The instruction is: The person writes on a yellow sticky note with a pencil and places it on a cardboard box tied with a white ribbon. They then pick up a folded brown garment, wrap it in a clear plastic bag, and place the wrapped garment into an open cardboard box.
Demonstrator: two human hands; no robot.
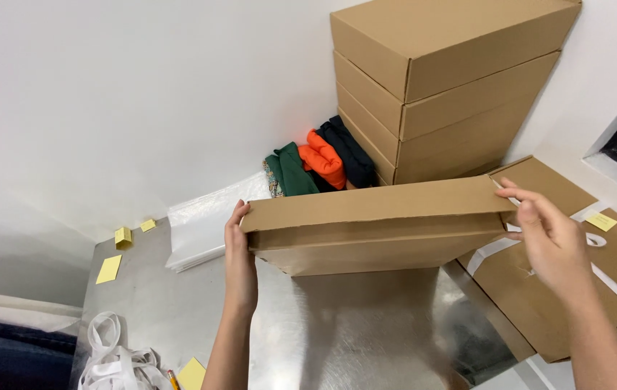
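A flat brown cardboard box (373, 227) is held up above the metal table (352, 332), tilted with its lid side toward me. My left hand (240, 253) grips its left end, fingers over the top corner. My right hand (546, 238) holds the right end, fingers on the top edge. Behind the box lie folded garments: green (288, 172), orange (323, 160) and dark navy (349, 150).
Several closed cardboard boxes (438, 87) are stacked in the back right corner. Another flat box with white tape (575, 274) lies at right. A pile of clear plastic bags (200, 227) sits at left, with yellow sticky notes (109, 269) and white straps (117, 357).
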